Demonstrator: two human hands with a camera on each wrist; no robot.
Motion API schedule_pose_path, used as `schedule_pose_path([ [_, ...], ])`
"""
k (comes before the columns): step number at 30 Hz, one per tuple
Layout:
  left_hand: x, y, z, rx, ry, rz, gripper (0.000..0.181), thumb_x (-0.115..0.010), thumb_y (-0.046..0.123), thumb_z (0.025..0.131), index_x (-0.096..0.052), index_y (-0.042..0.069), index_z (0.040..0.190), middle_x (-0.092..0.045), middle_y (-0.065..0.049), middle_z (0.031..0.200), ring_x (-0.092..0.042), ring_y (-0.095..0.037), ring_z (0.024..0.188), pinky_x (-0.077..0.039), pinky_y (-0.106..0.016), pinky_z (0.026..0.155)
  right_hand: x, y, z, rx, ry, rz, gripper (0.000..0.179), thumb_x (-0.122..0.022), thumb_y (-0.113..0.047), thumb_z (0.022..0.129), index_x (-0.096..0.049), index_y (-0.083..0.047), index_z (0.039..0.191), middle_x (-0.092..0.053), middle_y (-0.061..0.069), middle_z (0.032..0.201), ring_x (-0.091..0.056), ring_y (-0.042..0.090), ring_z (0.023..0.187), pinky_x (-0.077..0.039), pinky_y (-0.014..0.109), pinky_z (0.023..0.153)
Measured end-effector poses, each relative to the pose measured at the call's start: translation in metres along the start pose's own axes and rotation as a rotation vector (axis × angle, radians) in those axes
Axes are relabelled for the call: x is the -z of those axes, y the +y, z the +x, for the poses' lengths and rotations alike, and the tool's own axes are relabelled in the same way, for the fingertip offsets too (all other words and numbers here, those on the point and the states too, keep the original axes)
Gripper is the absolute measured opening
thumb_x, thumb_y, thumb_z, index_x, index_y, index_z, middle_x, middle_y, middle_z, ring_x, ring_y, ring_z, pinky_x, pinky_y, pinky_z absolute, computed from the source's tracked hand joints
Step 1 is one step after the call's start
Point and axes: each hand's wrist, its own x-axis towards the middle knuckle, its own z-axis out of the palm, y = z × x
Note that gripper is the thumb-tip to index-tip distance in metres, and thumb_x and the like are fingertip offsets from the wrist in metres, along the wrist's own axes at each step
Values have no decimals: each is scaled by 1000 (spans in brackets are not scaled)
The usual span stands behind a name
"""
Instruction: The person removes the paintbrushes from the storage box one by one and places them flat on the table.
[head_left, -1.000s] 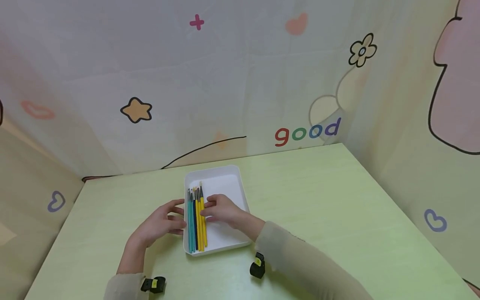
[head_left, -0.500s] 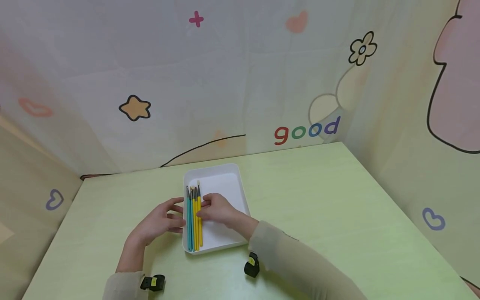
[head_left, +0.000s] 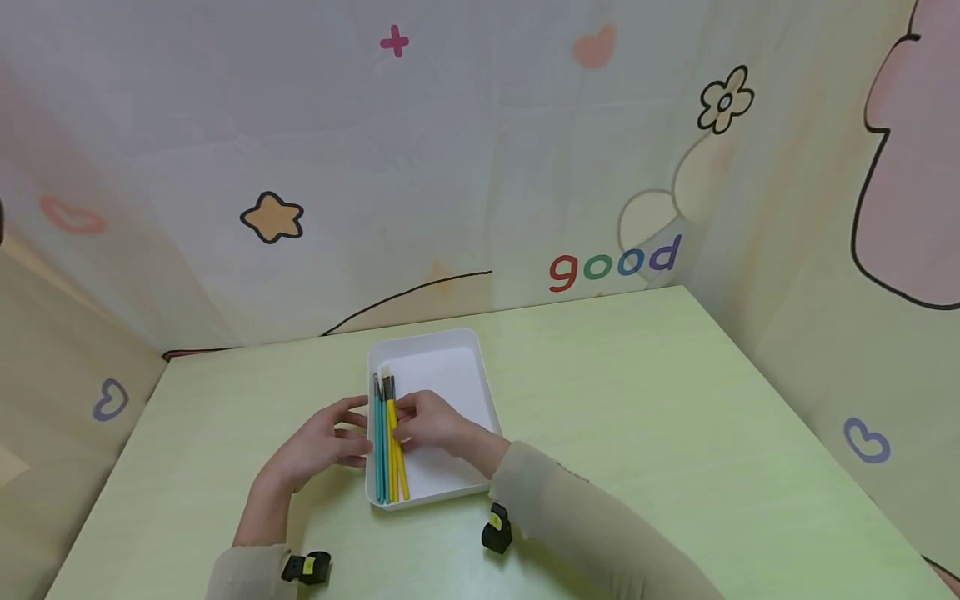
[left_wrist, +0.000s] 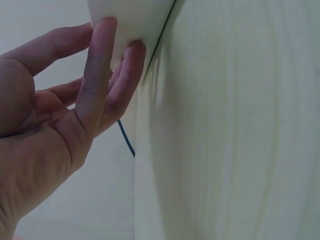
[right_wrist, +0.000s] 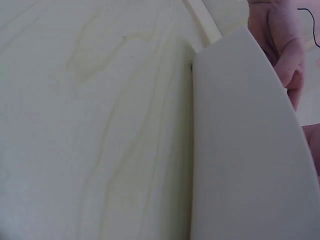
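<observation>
A white rectangular tray [head_left: 442,496] lies on the table with several paintbrushes [head_left: 381,450] along its left side, teal-handled ones leftmost and yellow-handled ones to their right. My right hand [head_left: 435,421] is inside the tray, its thumb and fingers touching the right side of the rightmost yellow-handled brush, which slants a little. Some fingertips are hidden behind the hand. My left hand [head_left: 315,442] is outside the tray, fingertips against its left wall. In the left wrist view, long relaxed fingers of the left hand [left_wrist: 80,100] touch the tray's outer wall [left_wrist: 132,20].
The pale green table [head_left: 637,417] spreads around the tray. Behind and beside it hangs a cloth backdrop [head_left: 450,183] with printed stars, hearts and the word "good". Black wrist devices [head_left: 307,568] sit on both sleeves. The tray wall [right_wrist: 245,145] fills much of the right wrist view.
My right hand has shifted slightly left, and the brushes have bunched closer to the tray's left wall. The rightmost yellow brush has tilted. My left hand stays at the tray's wall.
</observation>
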Motion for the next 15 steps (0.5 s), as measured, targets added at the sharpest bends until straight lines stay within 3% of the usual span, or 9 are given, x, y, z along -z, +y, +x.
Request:
schedule_pose_path([
  [6, 0, -1, 0, -4, -10, 3, 72, -68, 1, 93, -33, 2, 156, -47, -26, 136, -64, -30, 105, -62, -41, 83, -9, 2, 0, 60, 59, -200, 49, -77, 0, 87, -59, 9, 132, -59, 5, 96, -60, 15, 79, -60, 24, 66],
  [11, 1, -2, 0, -9, -9, -4, 72, -68, 1, 93, -33, 1, 156, -47, -26, 136, -64, -31, 107, -62, -41, 83, -14, 1, 1, 131, 107, -433, 47, -79, -6, 85, -62, 8, 127, -58, 3, 92, -56, 14, 81, -52, 18, 69],
  [15, 1, -2, -1, -13, -13, -1, 72, -67, 1, 93, -33, 1, 156, -47, -27, 136, -64, -31, 108, -62, -41, 83, -15, -1, -2, 127, 116, -452, 45, -77, -4, 86, -62, 8, 127, -58, 3, 92, -55, 15, 83, -51, 19, 69],
])
